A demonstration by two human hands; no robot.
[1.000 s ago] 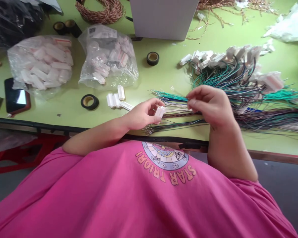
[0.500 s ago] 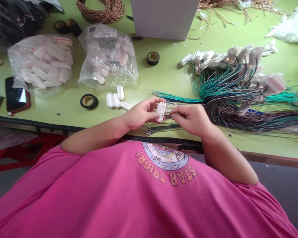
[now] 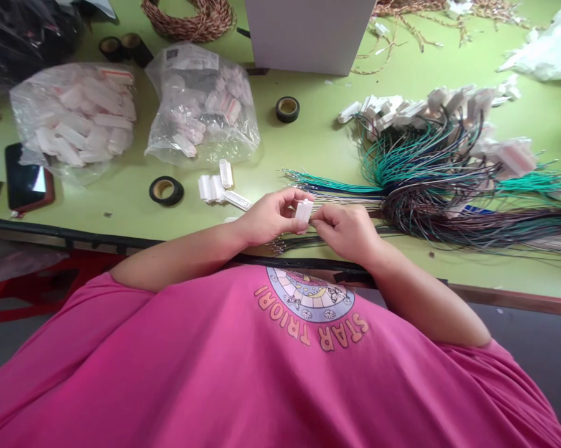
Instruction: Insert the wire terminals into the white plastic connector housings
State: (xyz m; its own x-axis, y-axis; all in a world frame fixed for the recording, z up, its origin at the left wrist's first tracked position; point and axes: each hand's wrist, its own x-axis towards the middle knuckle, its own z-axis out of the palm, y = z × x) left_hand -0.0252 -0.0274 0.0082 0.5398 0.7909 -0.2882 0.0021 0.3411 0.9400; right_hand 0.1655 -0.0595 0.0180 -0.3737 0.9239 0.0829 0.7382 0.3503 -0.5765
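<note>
My left hand grips a white plastic connector between thumb and fingers, near the table's front edge. Pinched together just right of the connector, the fingertips of my right hand hold a dark wire whose end is hidden at the connector's side. Behind and below the hands lie loose wires with metal tips, green ones and dark ones. Several white connectors rest on the table to the left of my left hand.
A large wire bundle with white connectors spreads on the right. Two plastic bags of connectors, a phone and tape rolls lie left. A grey box stands at the back.
My right hand has moved left, up to the connector. The connector has turned in my left hand and shows a different face.
</note>
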